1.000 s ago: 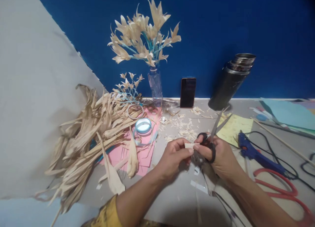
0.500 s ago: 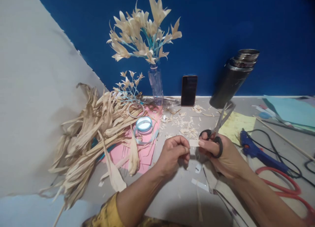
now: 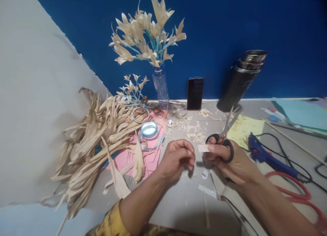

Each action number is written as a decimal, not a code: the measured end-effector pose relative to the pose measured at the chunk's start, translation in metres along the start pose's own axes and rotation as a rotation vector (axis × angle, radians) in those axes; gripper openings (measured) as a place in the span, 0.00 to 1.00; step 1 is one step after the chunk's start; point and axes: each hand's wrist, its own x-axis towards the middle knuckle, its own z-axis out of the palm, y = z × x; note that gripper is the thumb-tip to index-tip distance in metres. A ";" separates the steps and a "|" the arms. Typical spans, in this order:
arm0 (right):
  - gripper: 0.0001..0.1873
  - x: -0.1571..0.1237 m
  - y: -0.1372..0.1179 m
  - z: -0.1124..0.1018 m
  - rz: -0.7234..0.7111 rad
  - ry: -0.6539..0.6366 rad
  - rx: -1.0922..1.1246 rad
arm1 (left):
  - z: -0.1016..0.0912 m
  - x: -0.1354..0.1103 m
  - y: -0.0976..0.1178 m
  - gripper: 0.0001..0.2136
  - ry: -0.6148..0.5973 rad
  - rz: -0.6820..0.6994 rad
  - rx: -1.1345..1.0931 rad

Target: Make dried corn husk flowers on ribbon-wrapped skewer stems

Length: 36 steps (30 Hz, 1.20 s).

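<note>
My right hand (image 3: 228, 161) grips black-handled scissors (image 3: 224, 137), whose blades point up and away, and pinches a small pale strip (image 3: 203, 148) between thumb and finger. Just left of that strip, without touching it, my left hand (image 3: 177, 158) is curled with its fingertips together; I cannot make out anything in them. Both hands hover over the grey table (image 3: 186, 202) among small cut scraps (image 3: 206, 192).
A heap of dried husks (image 3: 94, 140) lies at the left on pink paper (image 3: 150, 157), with a roll of blue tape (image 3: 149, 129). At the back stand a vase of husk flowers (image 3: 149, 34), a phone (image 3: 195, 93) and a steel flask (image 3: 241, 80). A blue glue gun (image 3: 265, 154) and red scissors (image 3: 293, 191) lie at the right.
My left hand has let go of the pale strip and drawn slightly left. The right hand keeps the strip and the scissors, raised a little.
</note>
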 end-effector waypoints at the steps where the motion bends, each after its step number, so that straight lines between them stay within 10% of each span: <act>1: 0.19 0.000 -0.001 0.000 -0.016 0.014 -0.012 | -0.001 0.000 0.001 0.07 0.005 0.009 -0.002; 9: 0.17 -0.003 0.003 0.007 -0.092 0.119 -0.261 | 0.010 -0.005 -0.001 0.06 0.085 -0.019 0.224; 36: 0.18 -0.003 0.010 0.008 -0.004 -0.083 0.041 | 0.002 -0.003 -0.003 0.19 -0.074 -0.011 0.118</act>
